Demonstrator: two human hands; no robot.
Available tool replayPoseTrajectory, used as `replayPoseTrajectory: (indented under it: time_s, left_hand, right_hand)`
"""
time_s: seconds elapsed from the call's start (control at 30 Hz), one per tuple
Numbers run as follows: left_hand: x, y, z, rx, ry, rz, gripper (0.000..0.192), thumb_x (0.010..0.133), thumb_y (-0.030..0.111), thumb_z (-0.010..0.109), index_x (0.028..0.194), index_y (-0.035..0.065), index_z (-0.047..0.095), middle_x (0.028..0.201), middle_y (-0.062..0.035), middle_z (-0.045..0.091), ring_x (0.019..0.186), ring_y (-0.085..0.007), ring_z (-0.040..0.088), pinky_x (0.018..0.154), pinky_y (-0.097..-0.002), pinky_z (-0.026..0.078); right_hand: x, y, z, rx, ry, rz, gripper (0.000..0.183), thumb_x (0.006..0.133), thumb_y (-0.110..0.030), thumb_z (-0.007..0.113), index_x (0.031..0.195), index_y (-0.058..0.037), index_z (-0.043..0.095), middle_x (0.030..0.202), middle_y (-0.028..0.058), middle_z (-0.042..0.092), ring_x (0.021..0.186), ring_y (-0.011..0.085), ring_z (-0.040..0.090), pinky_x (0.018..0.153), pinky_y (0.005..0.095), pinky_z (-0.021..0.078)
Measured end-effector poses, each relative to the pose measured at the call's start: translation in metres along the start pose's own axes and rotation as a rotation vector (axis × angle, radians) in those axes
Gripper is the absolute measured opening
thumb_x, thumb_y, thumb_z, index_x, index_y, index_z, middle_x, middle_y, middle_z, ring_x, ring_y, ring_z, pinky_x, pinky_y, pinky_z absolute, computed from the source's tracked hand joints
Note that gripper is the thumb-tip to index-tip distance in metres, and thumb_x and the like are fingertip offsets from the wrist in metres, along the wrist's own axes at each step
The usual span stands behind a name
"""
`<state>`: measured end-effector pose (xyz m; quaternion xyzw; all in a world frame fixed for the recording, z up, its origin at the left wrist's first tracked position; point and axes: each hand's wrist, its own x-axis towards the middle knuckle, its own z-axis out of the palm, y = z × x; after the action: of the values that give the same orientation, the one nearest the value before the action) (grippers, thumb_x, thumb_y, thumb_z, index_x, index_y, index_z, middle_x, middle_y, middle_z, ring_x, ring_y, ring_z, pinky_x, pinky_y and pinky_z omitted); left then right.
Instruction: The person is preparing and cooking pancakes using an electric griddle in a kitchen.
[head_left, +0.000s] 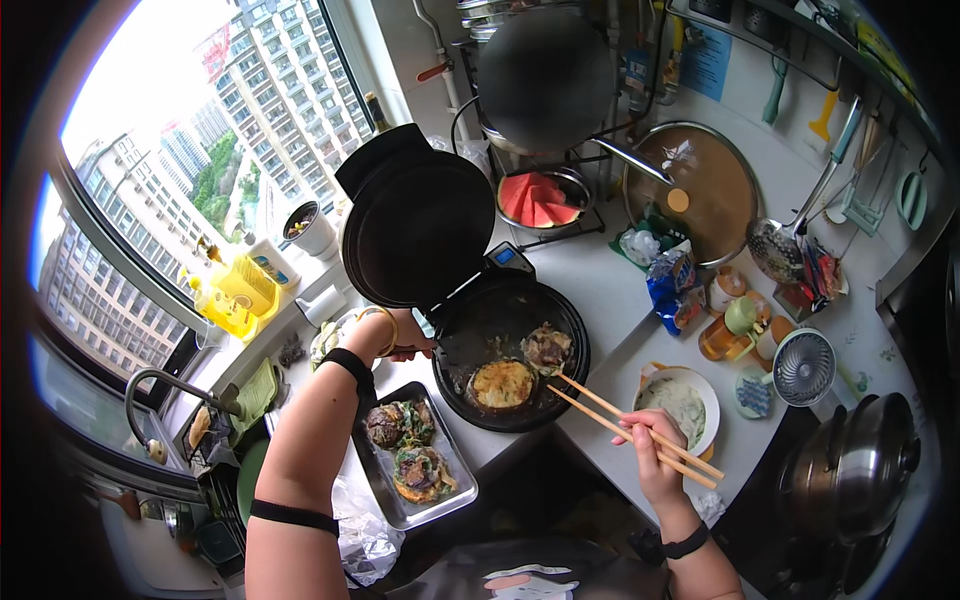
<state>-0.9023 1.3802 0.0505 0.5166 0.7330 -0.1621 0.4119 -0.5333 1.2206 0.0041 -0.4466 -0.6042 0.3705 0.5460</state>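
A round electric griddle (457, 375) stands with its black lid (420, 225) raised. On its dark plate lie a golden-brown patty (502, 384) and, to the right, a darker, browned piece of food (547, 349). My right hand (656, 450) holds a pair of wooden chopsticks (622, 416); their tips are apart, close to the lower edge of the darker piece. My left hand (409, 337) is at the griddle's left rim near the lid hinge, fingers curled; whether it grips anything is hidden. A metal tray (463, 495) with several browned, leafy patties (424, 474) sits below the left side of the griddle.
Right of the griddle stands a white bowl of pale batter with greens (679, 405). Jars, a small fan (803, 367) and a lidded steel pot (855, 465) are farther right. Watermelon slices (534, 201) fill a bowl behind; a glass lid (694, 180) leans there. Soap bottles (244, 289) line the windowsill.
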Motion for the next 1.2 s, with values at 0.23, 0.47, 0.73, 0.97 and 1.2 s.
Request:
replayPoseTrajectory:
  time_s: [0.23,0.47,0.73,0.97,1.2]
  left_hand:
    - [0.01,0.008,0.021,-0.249,-0.088,0.124,0.02,0.086,0.026,0.061,0.083,0.01,0.072,0.055,-0.0017,0.052,0.047,-0.0122,0.047,0.045,-0.028,0.039]
    - [0.002,0.006,0.024,-0.371,0.026,0.146,0.024,0.089,0.024,0.058,0.084,0.0052,0.072,0.053,-0.0024,0.052,0.044,-0.0119,0.045,0.042,-0.0269,0.036]
    - [-0.015,-0.024,0.039,-0.314,0.214,0.191,0.023,0.086,0.023,0.061,0.083,0.0031,0.071,0.054,-0.003,0.057,0.042,-0.011,0.052,0.042,-0.025,0.044]
    - [-0.013,-0.041,0.054,-0.317,0.246,0.149,0.023,0.084,0.026,0.065,0.084,0.004,0.071,0.057,-0.0035,0.059,0.046,-0.0134,0.057,0.045,-0.0272,0.05]
    - [-0.005,-0.022,0.046,-0.252,0.178,0.18,0.022,0.084,0.024,0.063,0.079,0.0037,0.07,0.054,-0.0051,0.057,0.044,-0.0147,0.056,0.044,-0.0281,0.048]
  right_hand:
    - [0.015,0.0,0.021,0.025,-0.011,-0.013,0.017,0.091,-0.009,0.046,0.091,0.0024,0.059,0.082,0.0107,0.059,0.066,0.0167,0.062,0.063,0.0268,0.0486]
    - [0.046,0.001,0.024,0.012,-0.008,-0.048,0.017,0.092,-0.009,0.046,0.091,0.0023,0.059,0.084,0.0102,0.059,0.066,0.0154,0.061,0.062,0.0264,0.0485]
    - [0.098,0.046,0.05,0.275,-0.113,0.21,0.02,0.095,-0.013,0.044,0.096,0.0021,0.057,0.083,0.0063,0.057,0.064,0.0116,0.06,0.062,0.0219,0.0493]
    - [0.098,0.065,0.086,0.207,-0.127,0.201,0.021,0.096,-0.014,0.042,0.096,0.0017,0.056,0.083,0.0075,0.057,0.067,0.0133,0.062,0.064,0.0234,0.0509]
    - [0.096,0.07,0.099,0.341,-0.094,0.235,0.022,0.096,-0.016,0.044,0.096,0.0021,0.057,0.088,0.0076,0.06,0.072,0.0126,0.062,0.067,0.0226,0.0499]
